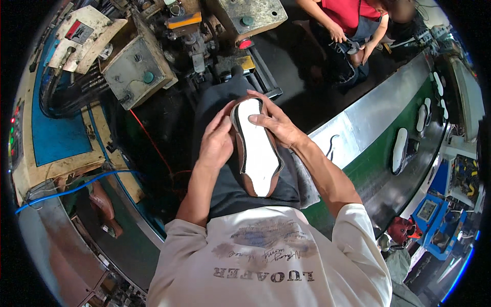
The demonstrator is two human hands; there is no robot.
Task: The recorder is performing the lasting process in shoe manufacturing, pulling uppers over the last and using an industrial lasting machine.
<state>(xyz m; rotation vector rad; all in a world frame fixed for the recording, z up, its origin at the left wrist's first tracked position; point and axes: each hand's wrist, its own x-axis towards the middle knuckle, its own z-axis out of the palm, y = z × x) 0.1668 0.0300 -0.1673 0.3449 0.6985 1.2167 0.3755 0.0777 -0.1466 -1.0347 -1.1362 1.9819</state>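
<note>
A brown shoe upper with a white insole board [260,153] facing up lies lengthwise over my dark-trousered lap. A dark edge runs along the board's left side, and brown material shows around its rim. My left hand [216,143] grips the upper's left side near the far end, its fingers curled at the edge. From the right, my right hand [280,123] holds the same end. Its thumb presses on the white board, and its other fingers reach round the far tip and side. The shoe's underside is hidden.
Ahead stands a greasy machine [197,51], flanked by metal control boxes [135,74] with green buttons. A green conveyor [376,174] on my right carries several white-bottomed shoes [400,148]. Brown shoes [102,202] rest at lower left, near a blue hose [92,180]. A co-worker [348,30] sits ahead right.
</note>
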